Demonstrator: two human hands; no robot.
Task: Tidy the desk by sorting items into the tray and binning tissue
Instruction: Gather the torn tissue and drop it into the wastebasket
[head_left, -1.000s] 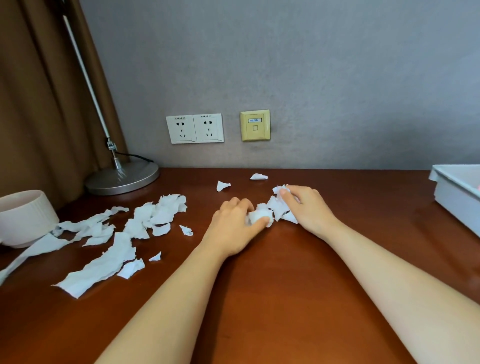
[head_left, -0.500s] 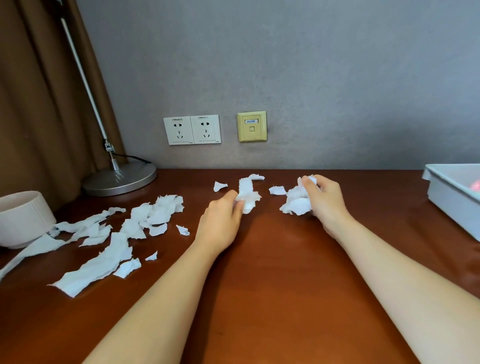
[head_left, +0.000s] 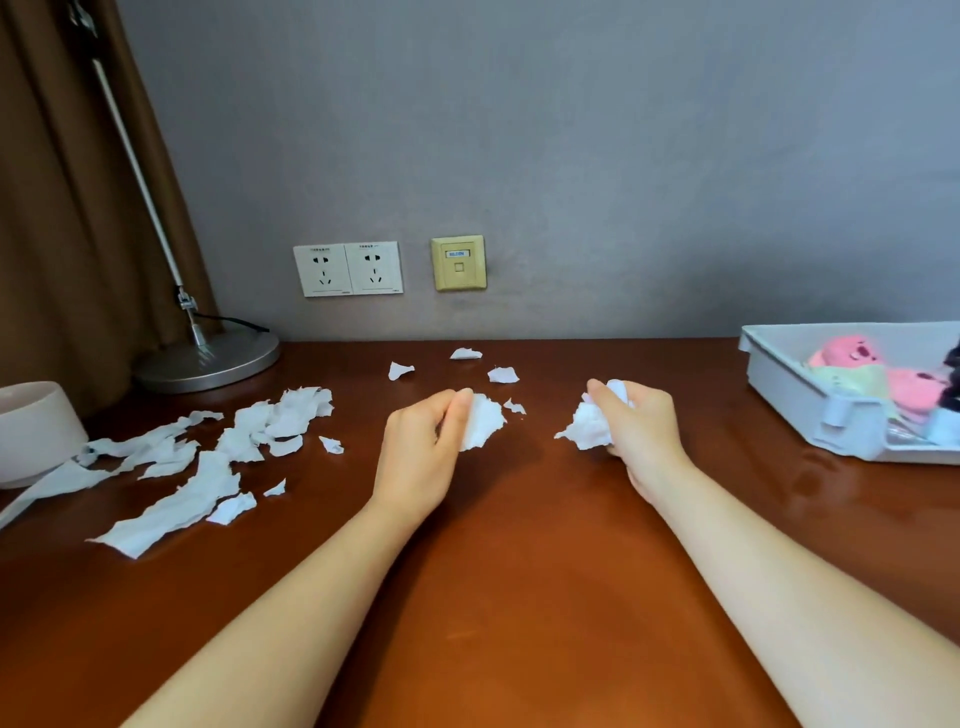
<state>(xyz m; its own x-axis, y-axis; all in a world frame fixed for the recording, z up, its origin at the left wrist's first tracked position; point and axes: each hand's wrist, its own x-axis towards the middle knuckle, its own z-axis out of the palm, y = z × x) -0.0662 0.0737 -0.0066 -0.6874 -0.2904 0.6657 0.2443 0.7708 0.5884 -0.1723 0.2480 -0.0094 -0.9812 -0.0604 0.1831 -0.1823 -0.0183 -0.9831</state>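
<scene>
Gathering tissue with both hands, by the look of it; the right hand (head_left: 639, 431) has its fingers curled round a wad (head_left: 589, 434) held low over the desk (head_left: 493, 597), which I'd guess is the running collection, balled up so more can be stuffed in; the left hand (head_left: 421, 447) pinches a flat scrap (head_left: 483, 421) between thumb and fingers, also low over the wood, probably about to pass it across to the wad; the two hands are apart. Four small bits (head_left: 503, 374) lie just behind the hands, near the wall, in easy reach; the real job is the pile (head_left: 208, 457) of torn strips well off to the left, thin and spread out, so I reckon it'll take several grabs, and flimsy pieces may tear or slip out. At the far left edge sits a pale round tub (head_left: 36, 431); might be the bin, can't tell from here; one strip runs right up to it. A lamp (head_left: 208, 358) stands behind the pile, not really in the way; the tray (head_left: 779, 384) at right already holds pink toys (head_left: 852, 356); sockets (head_left: 348, 268) on the wall.
</scene>
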